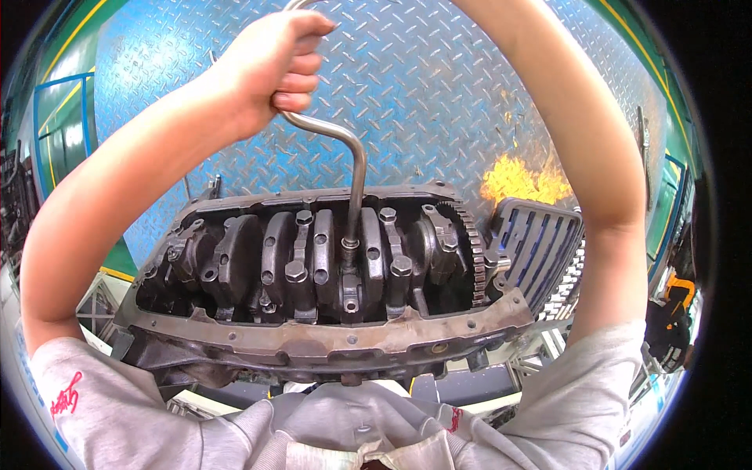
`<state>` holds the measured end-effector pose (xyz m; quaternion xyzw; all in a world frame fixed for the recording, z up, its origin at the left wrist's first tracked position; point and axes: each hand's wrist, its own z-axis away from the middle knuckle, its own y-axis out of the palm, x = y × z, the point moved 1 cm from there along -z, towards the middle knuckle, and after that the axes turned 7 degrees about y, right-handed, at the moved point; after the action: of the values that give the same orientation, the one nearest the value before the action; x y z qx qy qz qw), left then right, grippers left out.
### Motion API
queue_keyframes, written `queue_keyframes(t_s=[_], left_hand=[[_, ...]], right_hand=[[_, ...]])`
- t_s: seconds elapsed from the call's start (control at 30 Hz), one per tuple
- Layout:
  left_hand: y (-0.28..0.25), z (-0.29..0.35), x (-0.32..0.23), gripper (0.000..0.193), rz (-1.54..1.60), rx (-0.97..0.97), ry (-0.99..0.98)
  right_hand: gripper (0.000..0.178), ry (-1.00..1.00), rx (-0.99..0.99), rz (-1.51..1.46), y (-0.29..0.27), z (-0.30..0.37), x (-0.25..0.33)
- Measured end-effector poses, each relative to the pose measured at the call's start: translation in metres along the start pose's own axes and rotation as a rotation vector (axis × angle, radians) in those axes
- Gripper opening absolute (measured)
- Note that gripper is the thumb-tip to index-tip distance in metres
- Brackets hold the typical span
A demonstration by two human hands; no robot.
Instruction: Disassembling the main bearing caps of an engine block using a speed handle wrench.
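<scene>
My left hand (291,66) is closed around the bent steel shaft of a speed wrench (358,168). The wrench's lower end, with its socket (350,244), stands upright over a fastener at the middle of an engine block (290,335). The block lies with its open side up, showing a dark crankshaft (321,235), bearing caps with bolts, and a toothed ring (474,254) at the right end. The wrench's top runs out past the upper edge. My right forearm (583,117) reaches up out of the picture too, so my right hand is hidden.
Beneath and beyond the block spreads a blue, worn tread-plate surface (415,102). To the right lies a dark slotted tray (540,247), with a bright yellow, flame-like patch (521,182) just behind it. An orange-and-black object (680,298) sits at the far right.
</scene>
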<state>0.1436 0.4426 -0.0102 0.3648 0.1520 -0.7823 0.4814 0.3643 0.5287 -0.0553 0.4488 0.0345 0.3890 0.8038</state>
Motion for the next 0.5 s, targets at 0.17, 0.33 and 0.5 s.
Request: queue_keyframes(t_s=[0.17,0.33,0.5], left_hand=[[0.055,-0.045,0.022,0.037,0.159,0.073,-0.126],[0.08,-0.01,-0.003,0.03,0.215,0.315,-0.187],[0.009,0.001,-0.03,0.034,-0.079,0.096,-0.179]], right_hand=[[0.04,0.032,0.2,0.218,0.073,-0.032,-0.016],[0.042,-0.068,-0.105,0.23,0.022,-0.04,-0.019],[0.043,-0.051,-0.054,0.049,0.003,0.01,-0.013]])
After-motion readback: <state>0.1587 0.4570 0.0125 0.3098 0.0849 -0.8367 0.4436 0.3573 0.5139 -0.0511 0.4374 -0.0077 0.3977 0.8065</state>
